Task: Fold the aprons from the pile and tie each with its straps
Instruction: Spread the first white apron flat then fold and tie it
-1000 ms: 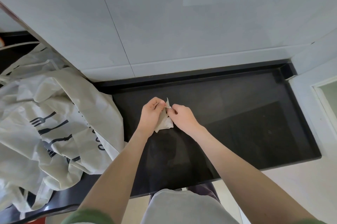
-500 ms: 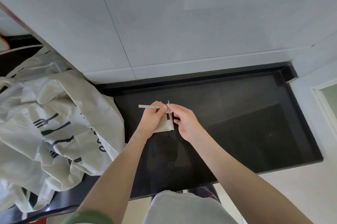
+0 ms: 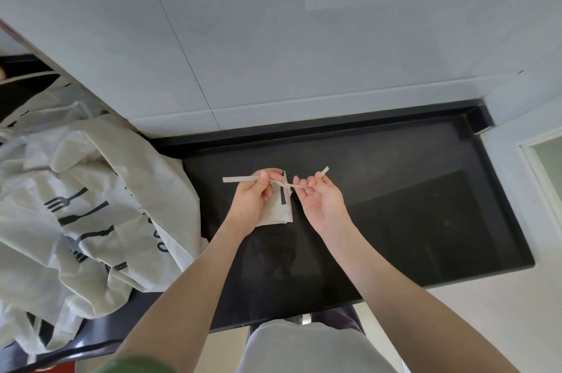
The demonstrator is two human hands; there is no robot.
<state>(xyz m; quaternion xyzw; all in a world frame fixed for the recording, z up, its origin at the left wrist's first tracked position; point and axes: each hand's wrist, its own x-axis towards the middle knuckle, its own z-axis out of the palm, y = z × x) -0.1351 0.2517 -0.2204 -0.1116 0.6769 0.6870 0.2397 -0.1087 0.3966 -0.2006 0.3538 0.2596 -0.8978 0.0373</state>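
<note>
Black polished stone counter (image 3: pixel 410 220) is carrying the loose pile of beige cutlery-printed aprons (image 3: pixel 76 190) at its left end. Near its middle we are working on the small folded beige apron bundle (image 3: pixel 275 214). Our left hand (image 3: pixel 251 199) and right hand (image 3: pixel 322 202), touching a moment ago, are now drawing apart, pinching the thin left strap end (image 3: pixel 240 179) and right strap end (image 3: pixel 324 172). The knot (image 3: pixel 287 185) is cinching, so we are judging this apron nearly tied.
</note>
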